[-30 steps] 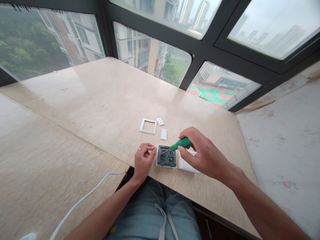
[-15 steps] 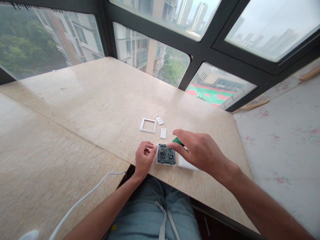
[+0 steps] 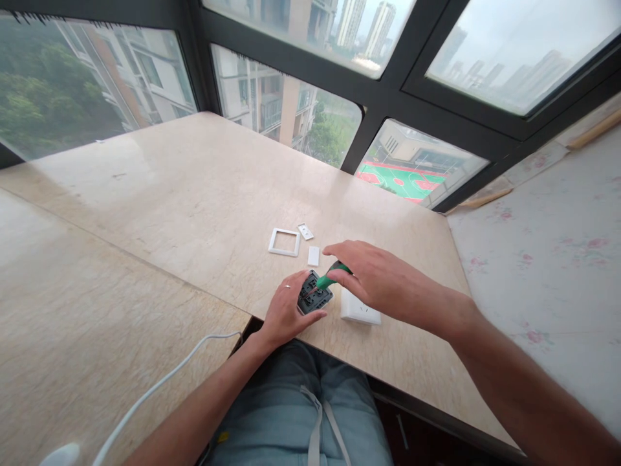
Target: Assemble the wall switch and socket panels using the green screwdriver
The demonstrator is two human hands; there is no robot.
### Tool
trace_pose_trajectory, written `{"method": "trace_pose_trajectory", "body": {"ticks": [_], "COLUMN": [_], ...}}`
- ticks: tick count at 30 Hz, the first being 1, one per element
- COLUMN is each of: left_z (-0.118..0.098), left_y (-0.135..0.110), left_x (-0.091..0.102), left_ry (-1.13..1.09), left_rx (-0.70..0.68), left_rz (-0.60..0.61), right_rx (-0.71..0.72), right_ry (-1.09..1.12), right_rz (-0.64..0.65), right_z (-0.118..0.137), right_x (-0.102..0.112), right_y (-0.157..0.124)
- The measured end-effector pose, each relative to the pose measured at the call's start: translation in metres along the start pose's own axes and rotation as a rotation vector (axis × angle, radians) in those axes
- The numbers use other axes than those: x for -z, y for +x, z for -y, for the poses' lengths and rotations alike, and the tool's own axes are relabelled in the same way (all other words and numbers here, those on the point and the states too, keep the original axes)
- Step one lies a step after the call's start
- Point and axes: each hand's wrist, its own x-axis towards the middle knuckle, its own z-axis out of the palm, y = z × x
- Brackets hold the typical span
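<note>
My right hand (image 3: pixel 361 272) is closed round a green-handled screwdriver (image 3: pixel 328 277), its shaft slanting down to the left over a dark grey wall switch (image 3: pixel 310 299). Where exactly the tip rests I cannot make out. My left hand (image 3: pixel 286 309) grips the switch by its left and near edges, thumb along the front. The switch sits turned at an angle near the counter's front edge. To its right, partly beneath my right hand, is a white wall socket (image 3: pixel 358 309) with slots in its face.
Beyond the switch lie a white square frame (image 3: pixel 284 242), a small white rocker plate (image 3: pixel 314 256) and a small white part with holes (image 3: pixel 305 231). A white cable (image 3: pixel 165 375) runs over the beige counter (image 3: pixel 160 213) at left. Dark-framed windows (image 3: pixel 291 52) border the far side.
My left hand has closed onto the switch, which has turned and tilted. The screwdriver has shifted slightly left with my right hand. More of the white socket shows.
</note>
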Motion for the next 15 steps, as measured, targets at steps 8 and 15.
{"method": "trace_pose_trajectory", "body": {"ticks": [8, 15], "left_z": [-0.001, 0.006], "left_y": [0.003, 0.005], "left_x": [0.006, 0.014], "left_ry": [-0.063, -0.178], "left_rx": [0.023, 0.015], "left_rz": [0.024, 0.114], "right_rx": [0.200, 0.098], "right_ry": [0.232, 0.145], "right_rz": [0.053, 0.049], "right_z": [0.001, 0.020], "right_x": [0.015, 0.009], "right_y": [-0.001, 0.007]}}
